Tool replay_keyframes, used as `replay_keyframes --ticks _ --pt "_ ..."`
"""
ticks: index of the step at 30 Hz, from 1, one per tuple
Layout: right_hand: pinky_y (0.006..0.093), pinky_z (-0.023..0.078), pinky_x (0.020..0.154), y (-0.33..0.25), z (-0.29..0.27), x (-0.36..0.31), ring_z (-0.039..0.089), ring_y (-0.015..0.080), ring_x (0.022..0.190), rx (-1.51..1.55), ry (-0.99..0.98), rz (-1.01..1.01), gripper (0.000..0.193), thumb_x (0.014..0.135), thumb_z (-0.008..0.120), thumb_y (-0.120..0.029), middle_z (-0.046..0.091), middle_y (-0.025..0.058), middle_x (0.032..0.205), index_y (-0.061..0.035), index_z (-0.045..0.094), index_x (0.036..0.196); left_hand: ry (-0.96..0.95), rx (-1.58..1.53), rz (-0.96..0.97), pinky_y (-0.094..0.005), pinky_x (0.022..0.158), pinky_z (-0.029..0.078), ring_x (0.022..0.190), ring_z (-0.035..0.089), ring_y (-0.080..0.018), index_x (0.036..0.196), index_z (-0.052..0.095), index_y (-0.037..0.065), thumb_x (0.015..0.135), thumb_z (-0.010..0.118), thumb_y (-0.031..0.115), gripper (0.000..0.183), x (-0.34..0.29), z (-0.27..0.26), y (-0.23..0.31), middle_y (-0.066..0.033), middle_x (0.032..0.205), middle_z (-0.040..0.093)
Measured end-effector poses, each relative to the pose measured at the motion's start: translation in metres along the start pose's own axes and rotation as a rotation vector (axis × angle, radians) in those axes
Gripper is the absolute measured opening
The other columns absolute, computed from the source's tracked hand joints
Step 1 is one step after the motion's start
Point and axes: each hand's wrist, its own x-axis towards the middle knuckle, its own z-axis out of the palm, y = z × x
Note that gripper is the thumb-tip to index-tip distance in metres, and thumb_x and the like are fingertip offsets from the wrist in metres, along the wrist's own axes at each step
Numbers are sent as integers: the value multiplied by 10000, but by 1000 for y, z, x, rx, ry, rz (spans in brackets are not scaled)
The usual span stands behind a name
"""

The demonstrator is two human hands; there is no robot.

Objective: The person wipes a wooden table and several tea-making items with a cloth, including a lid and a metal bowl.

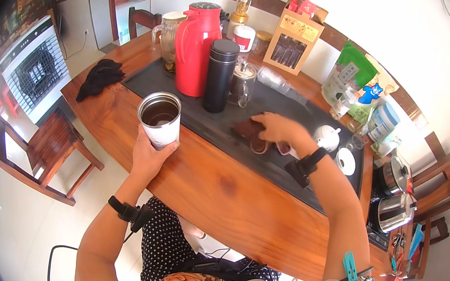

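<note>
My left hand (152, 156) is wrapped round a white tumbler (166, 132) with a steel rim, held upright above the front edge of the wooden table. Dark liquid (160, 113) fills part of it. Over the black tea tray (198, 125), my right hand (278, 129) has its fingers closed on a dark brown cloth (245, 128), which is slightly blurred. Just below that hand stand a small brownish cup (259, 145) and another small cup (283, 147), partly hidden. A black flask (220, 76) and a red thermos jug (194, 50) stand beyond the tumbler.
A glass teapot (243, 82) and a stack of clear cups (274, 80) sit at the back. Right of my hand are a white teapot (327, 136), a white bowl (345, 161) and metal kettles (393, 213). Black cloth (101, 78) lies left; a wooden chair (42, 155) stands beside the table.
</note>
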Motion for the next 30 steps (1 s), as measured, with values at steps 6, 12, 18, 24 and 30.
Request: replay_keyframes --ticks 6,12,18,24,30 --pt "443 545 898 88 -21 59 626 373 1069 188 455 267 388 808 638 -219 639 197 1187 -49 683 1154 -25 -29 -3 -390 950 472 1106 615 -297 1327 402 5 725 825 207 762 3 3 8 -175 1203 616" --pt "446 473 1006 98 17 91 555 412 1183 133 315 259 372 808 590 -161 601 246 1230 -39 669 1150 -50 -53 -9 -374 975 457 1137 585 -247 1361 386 19 739 822 162 773 -1 -3 -5 -137 1241 594" --pt "447 484 986 144 8 86 604 426 1094 210 494 572 393 816 616 -188 560 306 1232 -24 681 1167 -42 -13 -20 -377 976 458 1137 589 -256 1362 384 16 737 821 164 778 0 -2 2 -145 1242 595" --pt "442 459 1017 187 -11 40 586 411 1140 215 645 705 428 798 637 -231 593 287 1224 -19 685 1167 -28 -5 -23 -376 976 460 1135 592 -259 1369 381 12 736 821 171 787 0 -3 -2 -150 1244 595" --pt "430 469 999 184 -3 32 575 381 1195 348 709 794 542 802 678 -288 582 285 1282 -13 627 1267 -16 -28 -38 -375 971 465 1125 596 -261 1360 386 2 735 823 171 781 -1 -3 -7 -155 1237 597"
